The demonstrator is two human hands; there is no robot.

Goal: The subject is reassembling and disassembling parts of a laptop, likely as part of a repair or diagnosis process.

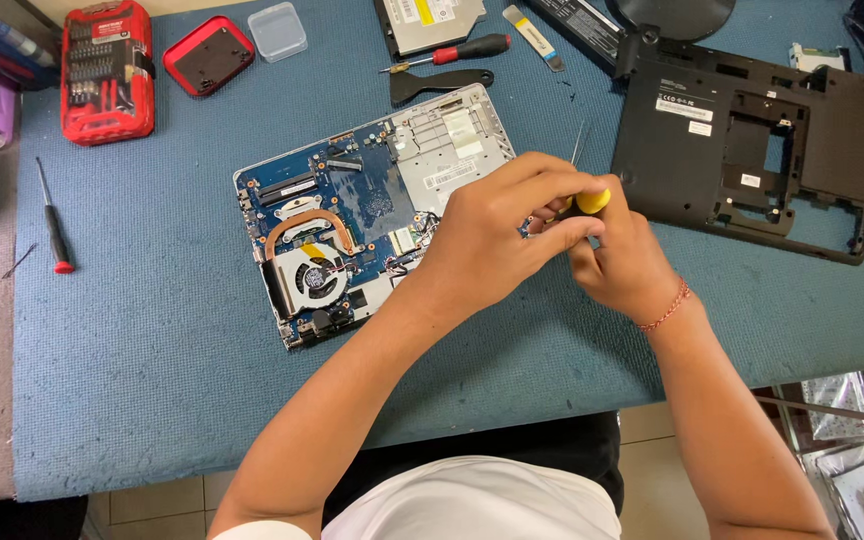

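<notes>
both hands closed together over the board (352, 215), right hand (624, 262) gripping a yellow-capped tool (592, 201), left hand (497, 222) pinching beside it and hiding the board's edge, black case (752, 150) just right, red-tipped screwdriver (52, 218) well left

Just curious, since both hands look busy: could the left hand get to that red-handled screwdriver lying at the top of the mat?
Probably yes: the red-handled screwdriver lies uncovered on the mat, but the left hand would first have to leave the yellow-capped tool.

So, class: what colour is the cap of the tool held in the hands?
Yellow: the tool cap shows between the hands in the head view.
</notes>
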